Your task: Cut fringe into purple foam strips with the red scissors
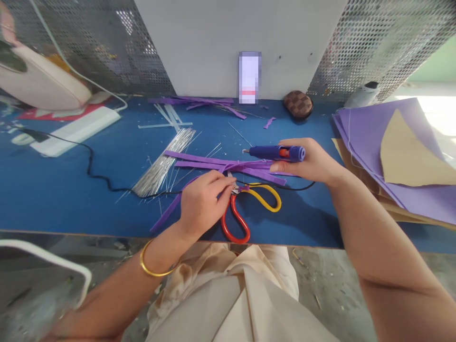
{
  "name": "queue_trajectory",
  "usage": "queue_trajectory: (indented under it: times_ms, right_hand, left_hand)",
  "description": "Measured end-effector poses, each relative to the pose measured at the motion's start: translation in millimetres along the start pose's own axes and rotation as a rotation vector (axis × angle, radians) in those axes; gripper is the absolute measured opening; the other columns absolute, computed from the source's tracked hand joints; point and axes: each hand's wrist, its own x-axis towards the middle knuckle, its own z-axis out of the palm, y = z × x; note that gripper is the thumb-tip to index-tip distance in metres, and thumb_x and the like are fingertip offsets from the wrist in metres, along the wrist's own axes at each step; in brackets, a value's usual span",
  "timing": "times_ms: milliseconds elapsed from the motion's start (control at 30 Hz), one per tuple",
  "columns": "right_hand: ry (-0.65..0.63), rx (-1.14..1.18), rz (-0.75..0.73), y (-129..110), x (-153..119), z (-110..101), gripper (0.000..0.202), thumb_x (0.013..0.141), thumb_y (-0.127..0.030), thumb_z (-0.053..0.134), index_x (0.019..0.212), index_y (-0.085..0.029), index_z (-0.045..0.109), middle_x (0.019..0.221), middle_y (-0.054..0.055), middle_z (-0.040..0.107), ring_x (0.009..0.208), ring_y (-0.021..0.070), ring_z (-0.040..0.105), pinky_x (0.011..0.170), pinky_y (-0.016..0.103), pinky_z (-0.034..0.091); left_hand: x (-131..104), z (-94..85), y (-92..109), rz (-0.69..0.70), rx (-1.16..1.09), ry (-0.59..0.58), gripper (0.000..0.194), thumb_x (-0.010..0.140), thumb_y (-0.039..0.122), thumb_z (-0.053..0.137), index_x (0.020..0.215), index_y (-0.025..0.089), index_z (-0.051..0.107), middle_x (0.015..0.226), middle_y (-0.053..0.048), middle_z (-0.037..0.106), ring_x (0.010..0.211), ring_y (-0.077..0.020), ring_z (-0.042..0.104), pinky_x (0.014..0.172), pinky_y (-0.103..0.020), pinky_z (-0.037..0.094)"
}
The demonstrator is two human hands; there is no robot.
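Observation:
My right hand [306, 159] is closed on a blue glue gun [270, 152], whose nozzle points left above the purple strips [199, 160]. My left hand [206, 202] is closed, its thumb and fingertips pinched together over the pivot of the scissors; what they hold is too small to make out. The scissors [240, 225], with one red and one yellow handle, lie partly open on the blue table. A purple strip [167, 213] slants down beside my left hand. Silver wires [166, 164] lie in a bundle to the left.
A black cord [101, 177] runs across the blue table [53, 199]. Purple and tan sheets [377, 123] are stacked at right. At the back stand a phone [249, 78] and a checkered pouch [298, 105]. A white box [78, 130] lies at left.

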Motion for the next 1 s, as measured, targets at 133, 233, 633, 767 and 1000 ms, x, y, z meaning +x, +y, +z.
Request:
queue_trajectory:
  times_ms: [133,233,633,767,1000]
  right_hand:
    - [0.076,0.007,-0.044,-3.9,-1.3,-1.7,0.047,0.067,-0.062,0.074,0.072,-0.018,0.059,0.07,0.001,0.055,0.065,0.0155,0.047,0.06,0.029,0.035]
    - [0.163,-0.026,-0.099,-8.8,-2.9,-3.8,0.045,0.068,-0.063,0.073,0.074,-0.02,0.062,0.077,0.003,0.059,0.07,0.0191,0.052,0.065,0.032,0.04]
    - [0.519,0.235,-0.074,-28.6,12.8,-9.4,0.033,0.074,-0.051,0.074,0.08,-0.021,0.062,0.08,0.006,0.065,0.056,0.0161,0.051,0.054,0.034,0.04]
    - [0.553,0.399,-0.063,-42.5,29.4,-8.0,0.031,0.079,-0.053,0.068,0.08,-0.022,0.063,0.086,0.006,0.067,0.055,0.0153,0.055,0.049,0.032,0.038]
    - [0.712,0.706,-0.072,-51.1,78.9,-7.2,0.037,0.085,-0.062,0.056,0.078,-0.025,0.057,0.081,0.002,0.065,0.05,0.0115,0.054,0.047,0.029,0.041]
  left_hand:
    - [7.8,-4.7,-7.7,-0.069,0.084,-0.018,0.023,0.087,0.025,0.06,0.107,0.021,0.07,0.099,-0.006,0.068,0.092,-0.022,0.061,0.079,-0.033,0.047]
    - [12.7,-5.3,-13.1,-0.015,0.126,-0.069,0.02,0.086,0.024,0.061,0.102,0.022,0.072,0.096,-0.006,0.068,0.092,-0.0241,0.058,0.079,-0.036,0.046]
    - [18.2,-15.7,-24.1,-0.338,-0.308,0.11,0.012,0.081,0.03,0.064,0.081,0.02,0.07,0.08,-0.001,0.07,0.07,-0.0151,0.059,0.068,-0.028,0.046]
    - [20.1,-24.4,-30.4,-0.503,-0.663,0.163,0.019,0.075,0.036,0.069,0.082,0.018,0.071,0.075,-0.002,0.07,0.069,-0.0149,0.06,0.067,-0.027,0.048]
    - [27.6,-50.9,-50.9,-0.724,-1.082,0.508,0.014,0.065,0.026,0.076,0.073,0.018,0.068,0.061,0.003,0.058,0.052,-0.0069,0.047,0.049,-0.021,0.038]
